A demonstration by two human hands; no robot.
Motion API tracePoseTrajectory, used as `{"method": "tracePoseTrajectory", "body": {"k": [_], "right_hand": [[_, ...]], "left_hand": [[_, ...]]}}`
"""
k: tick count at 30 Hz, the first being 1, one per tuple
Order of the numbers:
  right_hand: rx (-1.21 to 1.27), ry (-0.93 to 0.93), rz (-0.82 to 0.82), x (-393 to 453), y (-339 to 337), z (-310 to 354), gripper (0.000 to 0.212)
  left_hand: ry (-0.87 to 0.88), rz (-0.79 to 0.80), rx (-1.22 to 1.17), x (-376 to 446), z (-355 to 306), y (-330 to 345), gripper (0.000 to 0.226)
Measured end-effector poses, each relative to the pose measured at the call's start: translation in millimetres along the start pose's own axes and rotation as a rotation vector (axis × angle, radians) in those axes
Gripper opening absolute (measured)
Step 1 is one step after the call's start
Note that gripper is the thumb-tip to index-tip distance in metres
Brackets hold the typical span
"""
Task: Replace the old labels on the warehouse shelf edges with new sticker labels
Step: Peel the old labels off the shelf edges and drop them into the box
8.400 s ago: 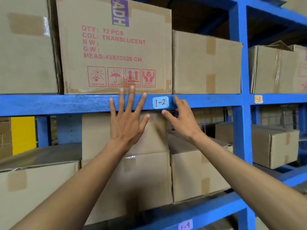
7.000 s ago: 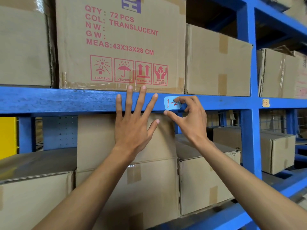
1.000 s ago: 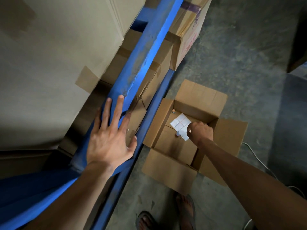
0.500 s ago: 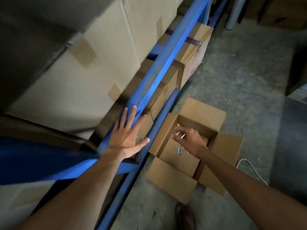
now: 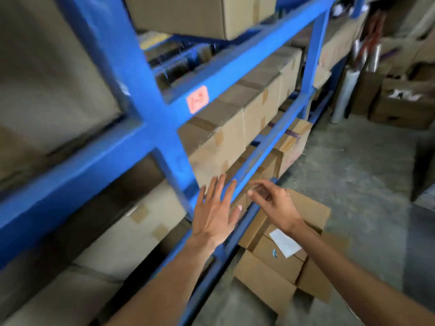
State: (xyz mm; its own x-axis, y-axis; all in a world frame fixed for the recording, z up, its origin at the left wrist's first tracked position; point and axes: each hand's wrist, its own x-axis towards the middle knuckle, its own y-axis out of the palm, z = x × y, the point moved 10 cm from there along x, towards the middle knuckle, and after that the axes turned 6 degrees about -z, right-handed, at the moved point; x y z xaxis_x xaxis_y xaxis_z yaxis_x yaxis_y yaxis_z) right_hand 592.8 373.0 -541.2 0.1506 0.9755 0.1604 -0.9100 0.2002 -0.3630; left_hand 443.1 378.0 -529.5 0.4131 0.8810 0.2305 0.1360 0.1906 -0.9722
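Observation:
The view is blurred. A pink-orange label (image 5: 197,99) with red writing sits on the edge of a blue shelf beam (image 5: 247,55). Lower down, my left hand (image 5: 216,212) is flat with its fingers spread, in front of a lower blue beam (image 5: 266,147). Just to its right, my right hand (image 5: 273,203) has thumb and forefinger curled together and pinches a small pale sticker (image 5: 255,191), too smeared to read. Below it, an open cardboard box (image 5: 313,210) on the floor holds a white sticker sheet (image 5: 284,242) and a small blue scrap (image 5: 274,252).
Sealed cardboard boxes (image 5: 226,142) fill the blue rack's shelves. A blue upright post (image 5: 141,90) crosses the beams at left. More boxes and wrapped rolls (image 5: 346,90) stand at the far right. Grey concrete floor (image 5: 364,172) lies to the right of the rack.
My view has swung up from the floor box toward the shelves. My right hand has lifted out of the box with a sticker pinched. My left hand stays flat by the lower beam.

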Motion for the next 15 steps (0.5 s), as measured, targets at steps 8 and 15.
{"method": "tracePoseTrajectory", "body": {"k": [8,15], "right_hand": [[0.346,-0.153,0.008,-88,41,189,0.019],[0.406,-0.261,0.042,-159,111,291,0.018]], "left_hand": [[-0.145,-0.292,0.077,-125,49,-185,0.057],[-0.281,-0.548,0.233,-248,104,-290,0.054]]}}
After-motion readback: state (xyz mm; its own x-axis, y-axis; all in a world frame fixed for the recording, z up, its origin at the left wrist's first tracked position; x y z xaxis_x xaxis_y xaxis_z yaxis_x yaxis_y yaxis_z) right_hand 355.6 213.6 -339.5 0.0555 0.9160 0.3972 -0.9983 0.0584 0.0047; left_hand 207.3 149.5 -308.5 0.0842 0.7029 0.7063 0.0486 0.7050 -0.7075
